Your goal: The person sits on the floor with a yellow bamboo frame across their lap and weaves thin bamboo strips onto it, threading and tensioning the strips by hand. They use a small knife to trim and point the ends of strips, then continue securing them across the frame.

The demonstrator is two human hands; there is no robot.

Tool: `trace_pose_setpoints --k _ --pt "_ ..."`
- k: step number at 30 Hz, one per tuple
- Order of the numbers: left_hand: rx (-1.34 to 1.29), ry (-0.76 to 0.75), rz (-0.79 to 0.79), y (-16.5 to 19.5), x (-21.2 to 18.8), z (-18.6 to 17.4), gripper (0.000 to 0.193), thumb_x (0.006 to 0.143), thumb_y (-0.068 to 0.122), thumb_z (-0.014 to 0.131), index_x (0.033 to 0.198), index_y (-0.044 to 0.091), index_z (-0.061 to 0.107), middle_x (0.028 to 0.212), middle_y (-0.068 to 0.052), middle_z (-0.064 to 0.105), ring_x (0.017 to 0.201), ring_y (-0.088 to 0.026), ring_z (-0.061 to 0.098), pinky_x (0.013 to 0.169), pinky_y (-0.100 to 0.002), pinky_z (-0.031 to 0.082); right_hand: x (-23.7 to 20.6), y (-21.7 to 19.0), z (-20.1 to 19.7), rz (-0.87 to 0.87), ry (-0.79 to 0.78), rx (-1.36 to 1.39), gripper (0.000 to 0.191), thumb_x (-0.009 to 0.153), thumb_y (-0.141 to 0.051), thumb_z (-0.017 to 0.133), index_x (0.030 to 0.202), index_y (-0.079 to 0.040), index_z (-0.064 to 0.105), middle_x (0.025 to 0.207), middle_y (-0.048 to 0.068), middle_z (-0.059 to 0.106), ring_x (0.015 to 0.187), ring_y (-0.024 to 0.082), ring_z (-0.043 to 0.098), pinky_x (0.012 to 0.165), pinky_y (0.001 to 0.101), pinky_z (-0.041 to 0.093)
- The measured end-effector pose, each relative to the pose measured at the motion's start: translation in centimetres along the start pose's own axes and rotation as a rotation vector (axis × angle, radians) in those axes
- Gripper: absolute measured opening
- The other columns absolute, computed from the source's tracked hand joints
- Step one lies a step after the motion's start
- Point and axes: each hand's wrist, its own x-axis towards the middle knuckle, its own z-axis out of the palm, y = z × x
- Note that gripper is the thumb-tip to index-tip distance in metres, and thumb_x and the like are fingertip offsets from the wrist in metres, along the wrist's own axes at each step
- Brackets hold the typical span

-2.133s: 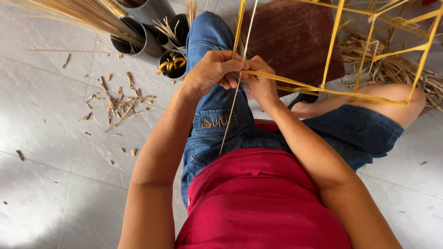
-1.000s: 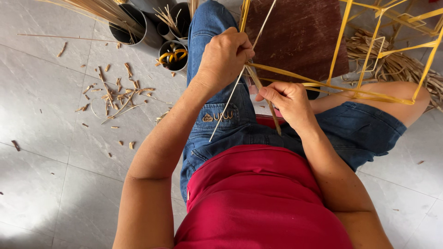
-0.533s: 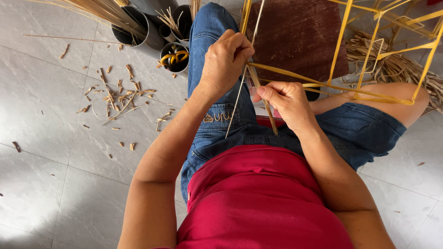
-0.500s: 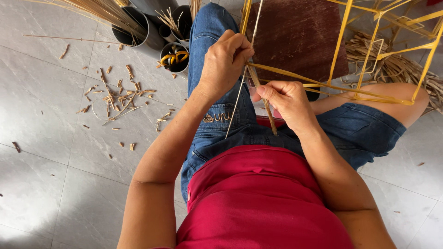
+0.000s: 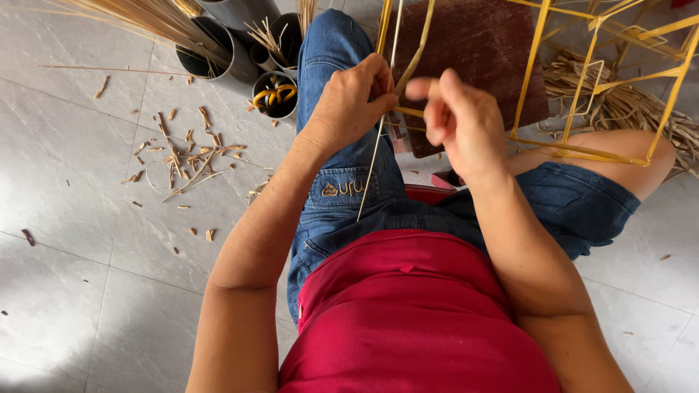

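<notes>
Grey tiled floor (image 5: 87, 240), scraps (image 5: 182, 156) upper left; left hand (image 5: 353, 98) clamped on strip (image 5: 378, 138), right hand (image 5: 459, 120) pinching frame (image 5: 582, 149).

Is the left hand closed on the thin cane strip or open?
Closed: the left hand is curled into a fist around the thin cane strip, whose lower end hangs free over the denim-covered thigh.

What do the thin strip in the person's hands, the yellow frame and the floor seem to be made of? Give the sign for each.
Thin strip: seemingly split cane or bamboo; pale, matte, stiff and straight below the left hand.
Yellow frame: possibly painted metal rod, since the bars are thin, straight and evenly coloured.
Floor: glossy grey tile, with grout lines and light glare.
</notes>
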Motion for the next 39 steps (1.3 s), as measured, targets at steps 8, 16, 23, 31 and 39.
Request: trace_pose_setpoints --k 8,16,23,31,39 --pt "0.133 0.026 -0.033 0.2 0.3 0.7 0.019 0.088 0.013 0.074 0.089 0.005 0.056 0.074 -0.01 0.071 0.073 -0.031 0.074 0.064 -0.042 0.059 -1.7 6.5 0.0 -0.264 0.02 -0.67 0.066 0.1 -0.01 0.064 0.159 -0.008 0.034 0.16 0.017 0.033 0.139 0.026 0.048 0.108 0.0383 0.05" --pt "0.17 0.031 -0.002 0.3 0.4 0.6 0.011 0.095 0.012 0.066 0.096 0.005 0.058 0.081 -0.014 0.074 0.079 -0.038 0.073 0.066 -0.046 0.058 1.2 7.4 -0.6 -0.416 0.041 -0.876 0.009 0.106 -0.01 0.067 0.11 -0.006 0.073 0.118 0.01 0.071 0.12 0.026 0.061 0.104 0.0397 0.048" --pt "-0.171 -0.183 -0.115 0.1 0.3 -0.6 0.011 0.099 0.014 0.061 0.104 0.007 0.054 0.095 -0.009 0.08 0.081 -0.026 0.08 0.058 -0.041 0.06 -3.5 3.9 -0.8 0.1 -0.065 -0.196 0.03 0.109 -0.023 0.062 0.102 0.004 0.071 0.07 0.006 0.063 0.064 0.015 0.066 0.065 0.0285 0.057" --pt "0.023 -0.122 -0.103 0.5 0.4 -0.3 0.032 0.08 0.024 0.087 0.094 0.009 0.063 0.08 -0.006 0.075 0.073 -0.022 0.073 0.067 -0.037 0.056 -1.2 0.0 0.2 0.056 -0.038 0.085 0.038 0.109 -0.03 0.054 0.12 0.001 0.071 0.094 0.011 0.075 0.087 0.019 0.074 0.087 0.0365 0.062" --pt "0.135 -0.091 -0.198 0.6 0.6 0.7 0.022 0.087 0.029 0.076 0.091 0.011 0.066 0.073 -0.002 0.074 0.072 -0.023 0.074 0.067 -0.039 0.056 -2.2 6.3 -0.6 -0.01 0.008 -0.236 0.054 0.099 -0.017 0.064 0.149 -0.003 0.049 0.147 0.014 0.057 0.129 0.019 0.062 0.101 0.0336 0.052"
